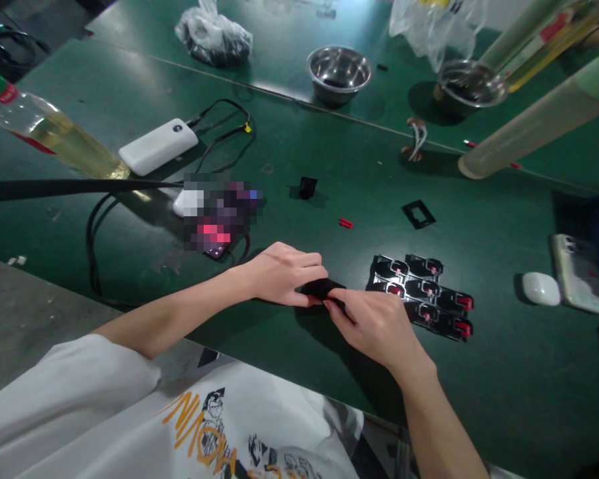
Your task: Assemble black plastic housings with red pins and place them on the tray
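Both my hands meet over a small black part (320,287) near the front edge of the green table. My left hand (284,273) curls its fingers around the part's left side. From the right, my right hand (374,322) pinches its other end between thumb and forefinger. The fingers hide much of the part's shape. Just right of it lie several black assembled pieces with red inserts (423,291) in close rows. Beyond my hands are two small red pieces (346,223), a black square frame (418,214) and a small black block (307,187).
A phone (219,226), a white power bank (158,146) with cables and an oil bottle (64,133) are on the left. Metal bowls (339,73) and a bagged bundle (213,36) stand farther back. At right are a white earbud case (541,288) and another phone (580,273).
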{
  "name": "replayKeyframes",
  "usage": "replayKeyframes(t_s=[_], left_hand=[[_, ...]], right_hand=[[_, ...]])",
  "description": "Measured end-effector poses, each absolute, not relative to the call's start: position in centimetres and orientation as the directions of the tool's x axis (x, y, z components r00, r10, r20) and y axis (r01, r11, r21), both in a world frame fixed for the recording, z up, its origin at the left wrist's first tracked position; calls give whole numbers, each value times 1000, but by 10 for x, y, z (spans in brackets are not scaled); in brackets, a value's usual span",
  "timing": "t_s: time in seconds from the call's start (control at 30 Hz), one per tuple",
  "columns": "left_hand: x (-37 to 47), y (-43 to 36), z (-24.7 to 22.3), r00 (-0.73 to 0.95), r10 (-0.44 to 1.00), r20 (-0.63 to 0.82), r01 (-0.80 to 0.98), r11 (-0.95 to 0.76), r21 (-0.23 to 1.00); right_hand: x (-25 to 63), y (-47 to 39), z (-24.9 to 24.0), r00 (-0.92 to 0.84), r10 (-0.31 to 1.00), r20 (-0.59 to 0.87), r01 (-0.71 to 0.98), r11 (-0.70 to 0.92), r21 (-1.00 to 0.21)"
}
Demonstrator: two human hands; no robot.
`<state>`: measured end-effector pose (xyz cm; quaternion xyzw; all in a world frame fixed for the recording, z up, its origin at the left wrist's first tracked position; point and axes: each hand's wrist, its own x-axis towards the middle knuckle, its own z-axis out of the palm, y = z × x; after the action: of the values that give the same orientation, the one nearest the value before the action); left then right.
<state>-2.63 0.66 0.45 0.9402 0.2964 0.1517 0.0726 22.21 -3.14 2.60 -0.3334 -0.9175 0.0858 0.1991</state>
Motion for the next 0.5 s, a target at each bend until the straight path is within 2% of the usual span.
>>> replayKeyframes(t_s=[0.5], left_hand=[[-26, 6, 4, 778, 579, 245, 540, -815, 209]], right_hand=[[220, -31, 21, -684, 659, 312, 589, 752, -297]])
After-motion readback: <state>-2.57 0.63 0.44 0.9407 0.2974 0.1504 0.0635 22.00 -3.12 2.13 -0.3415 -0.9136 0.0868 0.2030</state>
